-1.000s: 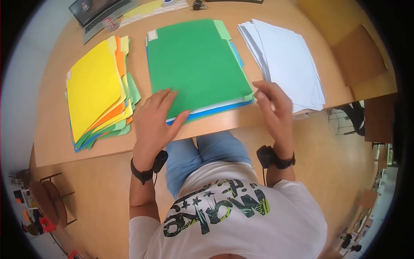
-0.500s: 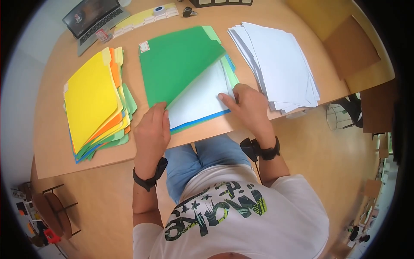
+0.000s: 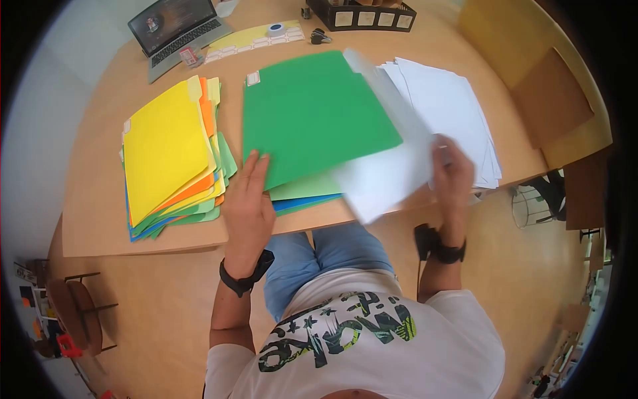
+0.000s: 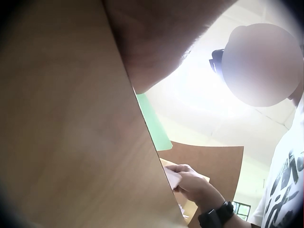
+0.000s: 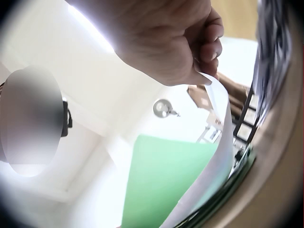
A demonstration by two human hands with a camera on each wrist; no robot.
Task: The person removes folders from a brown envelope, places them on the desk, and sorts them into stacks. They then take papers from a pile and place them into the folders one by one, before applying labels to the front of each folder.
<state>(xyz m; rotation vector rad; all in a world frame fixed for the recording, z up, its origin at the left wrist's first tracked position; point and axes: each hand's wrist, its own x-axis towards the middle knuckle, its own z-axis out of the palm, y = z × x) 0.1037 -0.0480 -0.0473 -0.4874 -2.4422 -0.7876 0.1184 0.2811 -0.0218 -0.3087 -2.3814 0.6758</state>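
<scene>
A green file folder (image 3: 309,123) lies mid-table, its top cover raised at the front over a light green folder and a blue one (image 3: 302,205). At its front left corner my left hand (image 3: 249,213) holds the cover, fingers along the edge. My right hand (image 3: 453,169) pinches a white sheet of paper (image 3: 385,183), which slants out from under the green cover, blurred. In the right wrist view, the sheet (image 5: 225,123) bends down from thumb and fingers beside the raised cover (image 5: 166,175). A stack of white papers (image 3: 442,110) lies beyond the right hand.
A stack of yellow, orange, green and blue folders (image 3: 166,153) is left of the green folder. Along the back are a laptop (image 3: 183,33), a label sheet (image 3: 252,43), a tape roll (image 3: 276,30), a black clip (image 3: 320,36) and a black organizer (image 3: 362,18).
The left hand lifted the green cover's front corner. My right hand reached in, took hold of the white sheet and has drawn it out toward the right.
</scene>
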